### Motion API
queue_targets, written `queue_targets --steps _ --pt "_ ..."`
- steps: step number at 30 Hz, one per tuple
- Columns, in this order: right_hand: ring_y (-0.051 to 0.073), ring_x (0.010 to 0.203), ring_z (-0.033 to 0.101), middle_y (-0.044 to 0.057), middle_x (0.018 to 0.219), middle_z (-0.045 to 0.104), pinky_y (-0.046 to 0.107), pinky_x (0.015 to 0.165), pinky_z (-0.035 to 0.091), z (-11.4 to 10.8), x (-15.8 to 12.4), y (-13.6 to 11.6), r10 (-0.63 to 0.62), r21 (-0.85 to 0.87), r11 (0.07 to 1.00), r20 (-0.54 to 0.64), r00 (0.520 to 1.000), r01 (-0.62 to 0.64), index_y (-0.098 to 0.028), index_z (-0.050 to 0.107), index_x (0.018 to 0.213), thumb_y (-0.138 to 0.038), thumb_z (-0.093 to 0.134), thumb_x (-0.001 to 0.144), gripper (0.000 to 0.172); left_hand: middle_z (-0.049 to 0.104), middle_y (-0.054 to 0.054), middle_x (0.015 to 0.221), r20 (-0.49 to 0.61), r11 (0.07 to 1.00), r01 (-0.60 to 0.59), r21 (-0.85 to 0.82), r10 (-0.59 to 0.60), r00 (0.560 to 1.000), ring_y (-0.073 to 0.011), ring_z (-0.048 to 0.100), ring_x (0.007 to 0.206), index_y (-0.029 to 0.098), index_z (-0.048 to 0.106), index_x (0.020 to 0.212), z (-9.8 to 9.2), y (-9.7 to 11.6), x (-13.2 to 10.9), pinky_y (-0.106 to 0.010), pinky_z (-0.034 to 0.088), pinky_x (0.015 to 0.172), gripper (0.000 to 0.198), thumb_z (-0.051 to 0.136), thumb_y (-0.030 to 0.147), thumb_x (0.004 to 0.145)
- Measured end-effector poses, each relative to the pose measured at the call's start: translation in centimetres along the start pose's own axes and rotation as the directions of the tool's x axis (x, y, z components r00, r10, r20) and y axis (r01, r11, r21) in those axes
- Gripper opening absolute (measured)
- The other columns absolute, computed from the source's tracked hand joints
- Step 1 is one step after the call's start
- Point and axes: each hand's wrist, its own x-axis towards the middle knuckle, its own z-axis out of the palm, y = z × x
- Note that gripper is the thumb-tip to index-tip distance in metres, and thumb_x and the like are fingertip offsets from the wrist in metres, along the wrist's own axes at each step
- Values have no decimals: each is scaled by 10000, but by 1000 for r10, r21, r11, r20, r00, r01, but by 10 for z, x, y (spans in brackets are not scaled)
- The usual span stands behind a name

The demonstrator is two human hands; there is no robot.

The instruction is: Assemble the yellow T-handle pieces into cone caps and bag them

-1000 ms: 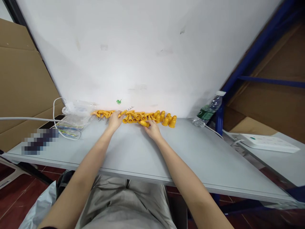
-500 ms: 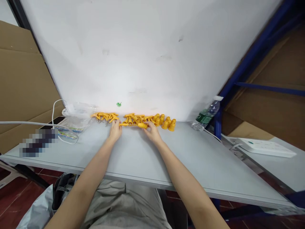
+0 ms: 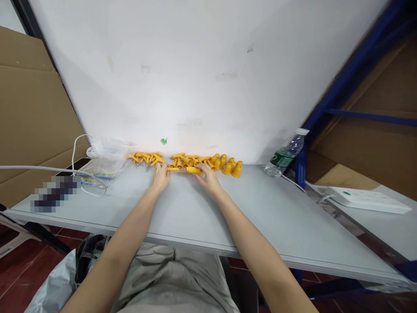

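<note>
My left hand (image 3: pixel 160 177) is closed on a yellow plastic corkscrew handle (image 3: pixel 173 168), ridged and lying level, with a metal worm pointing right. Facing it, my right hand (image 3: pixel 209 180) pinches a yellow plastic cup (image 3: pixel 193 170) lying on its side. The worm's tip lies close to the cup's mouth; whether it is inside I cannot tell. Behind my left hand is a pile of yellow handles (image 3: pixel 141 155) with metal worms. Behind both hands lie several yellow pieces with handle and cup joined (image 3: pixel 178 156). Several loose yellow cups (image 3: pixel 236 171) stand right of my right hand.
Clear plastic bags (image 3: pixel 104 165), a white cable (image 3: pixel 73 150) and a blurred dark object (image 3: pixel 55 193) are on the left. A tilted water bottle (image 3: pixel 283 157) leans at the right. A white power strip (image 3: pixel 368 200) lies beyond it. A white panel (image 3: pixel 195 78) rises behind the table (image 3: pixel 195 213).
The view has shifted slightly. My left hand has come a little closer to the right, so the handle and the cup are nearer each other. Both hands keep their hold.
</note>
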Motion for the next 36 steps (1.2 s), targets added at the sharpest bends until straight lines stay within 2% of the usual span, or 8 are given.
queue_targets --steps 4,8,12,15,19,25,31,36 --pt "261 1091 568 120 1158 577 450 968 458 0 0 -5 -18 -34 999 35 999 20 -215 627 1132 -275 521 864 295 526 -106 1120 51 989 -142 -35 144 988 -226 593 971 199 552 1211 1 3 -1 -374 488 882 366 489 145 854" --pt "254 1103 566 128 1192 569 442 977 458 -1 0 -6 -4 1 1000 35 999 4 -217 590 1223 -327 513 885 364 590 -98 1073 46 984 -176 -36 177 983 -222 592 980 202 566 1251 1 3 1 -365 474 913 380 498 181 878" --pt "251 1141 564 144 1263 566 442 980 463 -2 4 -2 29 194 981 23 999 -33 -207 513 1290 -465 545 871 493 637 -104 1009 54 986 -164 -21 165 985 -225 604 943 169 570 1269 -1 3 3 -365 471 911 379 489 218 901" --pt "248 1082 612 147 1253 583 431 938 494 -3 7 0 101 355 928 44 994 -110 -198 550 1200 -566 611 799 547 635 -114 1010 39 985 -172 -18 173 984 -227 602 960 150 570 1273 -4 4 2 -348 472 900 381 475 224 911" --pt "223 825 685 108 1071 672 398 812 541 -7 8 -6 242 438 862 89 966 -257 -193 616 1074 -651 665 702 593 618 -101 1040 19 982 -190 0 190 982 -221 600 958 197 571 1270 -7 8 1 -344 469 891 370 463 217 916" --pt "179 545 619 21 688 666 378 714 536 -11 8 -24 426 463 780 102 899 -422 -194 649 849 -736 596 699 565 603 -90 1012 7 973 -230 -1 230 973 -212 601 916 211 593 1228 -5 10 -2 -331 474 876 340 464 216 912" --pt "173 561 624 42 750 703 345 646 535 -21 8 -31 380 505 735 246 892 -452 -195 656 799 -732 642 660 555 607 -88 1015 20 982 -191 0 190 981 -211 598 911 215 587 1232 -5 10 -1 -338 473 878 347 453 207 912" --pt "127 363 479 14 439 551 283 434 422 -21 8 -33 463 478 698 267 845 -533 -206 557 554 -780 530 724 599 601 -83 997 21 973 -230 -14 230 973 -201 592 899 212 587 1238 -7 13 -3 -324 470 876 348 458 218 916"
